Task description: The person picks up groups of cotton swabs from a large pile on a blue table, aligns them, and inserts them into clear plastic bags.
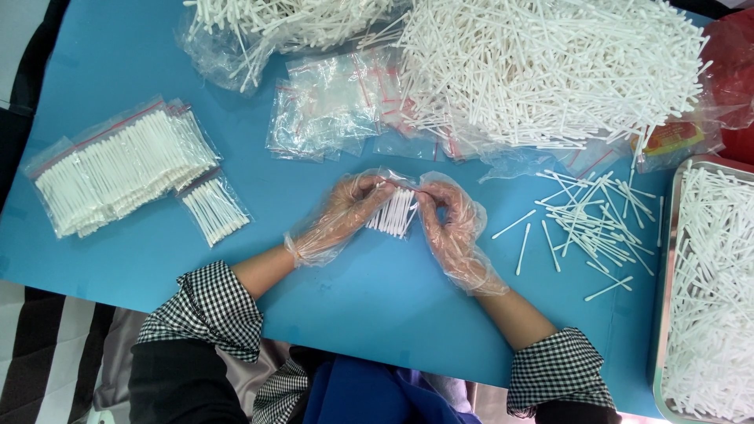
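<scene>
Small clear zip bag of white sticks (393, 210) pinched between my left hand (339, 213) and right hand (454, 221), stack of filled clear bags (118, 166) at my far left, one smaller filled bag (214, 207) beside it, empty red-striped zip bags (334, 106) ahead, yellow-red packet (669, 137) far right.

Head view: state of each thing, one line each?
Left hand: gloved, pinching bag top.
Right hand: gloved, pinching bag top.
Small bag: filled with swabs, held.
Filled bags: stacked flat.
Empty bags: piled.
Loose swabs: scattered.
Metal tray: full of swabs.
</scene>
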